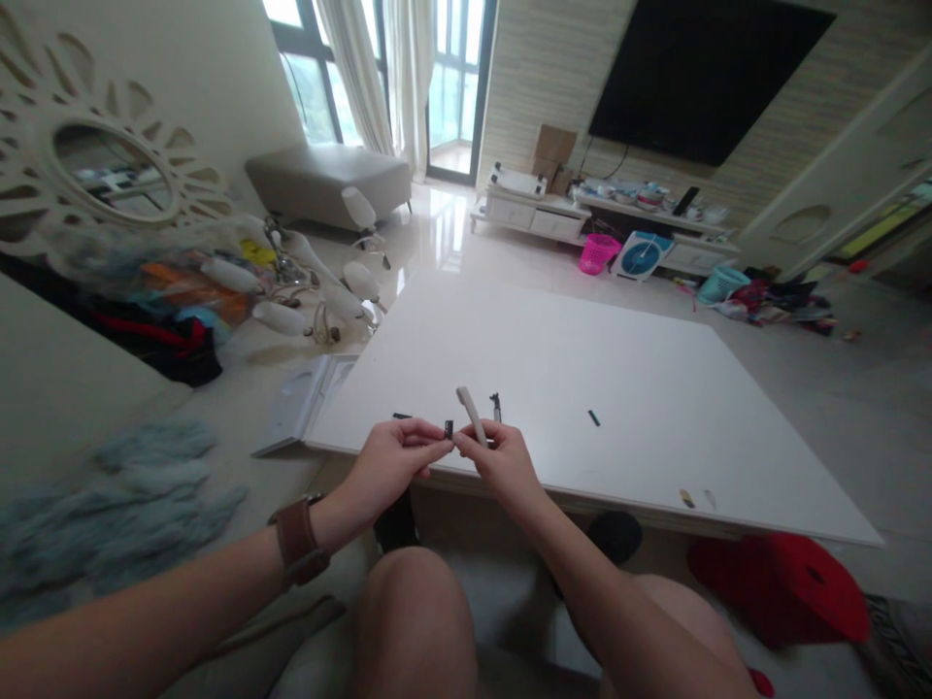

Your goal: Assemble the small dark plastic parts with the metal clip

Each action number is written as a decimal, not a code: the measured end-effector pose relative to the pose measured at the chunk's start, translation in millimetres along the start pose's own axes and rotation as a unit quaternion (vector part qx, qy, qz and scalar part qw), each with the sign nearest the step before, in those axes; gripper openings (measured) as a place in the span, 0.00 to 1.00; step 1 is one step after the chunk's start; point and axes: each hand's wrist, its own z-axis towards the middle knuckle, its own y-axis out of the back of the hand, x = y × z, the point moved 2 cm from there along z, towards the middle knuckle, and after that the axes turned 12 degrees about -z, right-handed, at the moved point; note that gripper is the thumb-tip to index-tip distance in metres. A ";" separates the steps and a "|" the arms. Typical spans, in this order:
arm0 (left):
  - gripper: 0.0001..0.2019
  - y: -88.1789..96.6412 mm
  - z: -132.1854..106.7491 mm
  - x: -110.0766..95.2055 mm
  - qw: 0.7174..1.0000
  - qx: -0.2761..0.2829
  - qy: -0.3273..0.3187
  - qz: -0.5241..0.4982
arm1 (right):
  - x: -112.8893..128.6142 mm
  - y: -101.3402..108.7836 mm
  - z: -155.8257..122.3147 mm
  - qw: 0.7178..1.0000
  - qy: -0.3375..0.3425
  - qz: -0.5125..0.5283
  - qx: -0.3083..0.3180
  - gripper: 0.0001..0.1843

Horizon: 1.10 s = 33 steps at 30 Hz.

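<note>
Just above the near edge of the white tabletop (553, 369), my two hands meet at the fingertips. My left hand (397, 451) is closed in a pinch on a small black piece (449, 428) with light marks. Closed around a slim grey-beige handle (472, 413) is my right hand (506, 461); the handle's upper end points up and away, its lower end hidden by fingers. Behind the right hand lies a narrow dark and metallic part (496, 406). A black strip (402, 416) shows beyond the left hand, and another black strip (594, 418) lies farther right.
A small yellow-and-black piece (686, 498) and a clear piece (711, 499) lie near the table's front edge. A red cap (793, 587) is below at right. An open white box (291, 403) and a lamp with several white shades (320, 282) stand left.
</note>
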 end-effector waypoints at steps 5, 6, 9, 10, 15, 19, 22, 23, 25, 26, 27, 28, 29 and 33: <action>0.17 0.8 -0.1 2.6 0.999 -0.031 0.019 -0.032 | -21.2 20.7 24.9 0.997 -0.060 0.023 -0.042 0.21; 0.17 0.7 -0.1 3.6 0.998 -0.032 0.025 -0.044 | -28.4 25.9 31.4 0.995 -0.073 0.023 -0.056 0.22; 0.19 0.5 0.1 5.7 0.996 -0.033 0.040 -0.066 | -50.8 40.6 50.0 0.991 -0.079 -0.051 -0.099 0.23; 0.19 0.6 0.2 5.8 0.996 -0.033 0.042 -0.071 | -57.5 44.8 55.3 0.987 -0.066 -0.102 -0.109 0.22; 0.16 1.9 1.6 4.5 0.991 -0.046 0.043 -0.117 | -87.5 61.1 69.0 0.943 -0.044 -0.292 -0.152 0.14; 0.16 2.1 3.1 6.9 0.989 -0.047 0.048 -0.135 | -108.7 66.2 63.7 0.919 -0.062 -0.335 -0.199 0.08; 0.18 1.4 4.3 9.5 0.988 -0.036 0.050 -0.143 | -122.2 64.7 57.9 0.905 -0.079 -0.350 -0.227 0.06; 0.18 1.2 4.5 10.1 0.988 -0.034 0.051 -0.143 | -125.8 63.9 56.7 0.902 -0.084 -0.354 -0.233 0.06; 0.19 0.9 4.8 11.0 0.988 -0.031 0.054 -0.140 | -131.8 62.4 54.9 0.898 -0.091 -0.358 -0.241 0.07; 0.19 0.9 4.8 11.4 0.988 -0.030 0.057 -0.138 | -134.3 62.1 54.2 0.896 -0.095 -0.359 -0.244 0.07; 0.19 0.9 4.7 12.0 0.989 -0.028 0.060 -0.134 | -136.4 62.2 53.4 0.895 -0.101 -0.358 -0.247 0.07; 0.19 1.1 4.5 12.7 0.989 -0.024 0.062 -0.129 | -138.3 62.6 52.5 0.894 -0.106 -0.356 -0.250 0.07; 0.18 1.2 4.3 13.5 0.990 -0.018 0.062 -0.122 | -139.7 63.3 51.5 0.894 -0.113 -0.353 -0.253 0.07; 0.16 1.6 2.2 16.5 0.996 0.019 0.054 -0.061 | -137.5 65.7 49.4 0.901 -0.124 -0.325 -0.260 0.06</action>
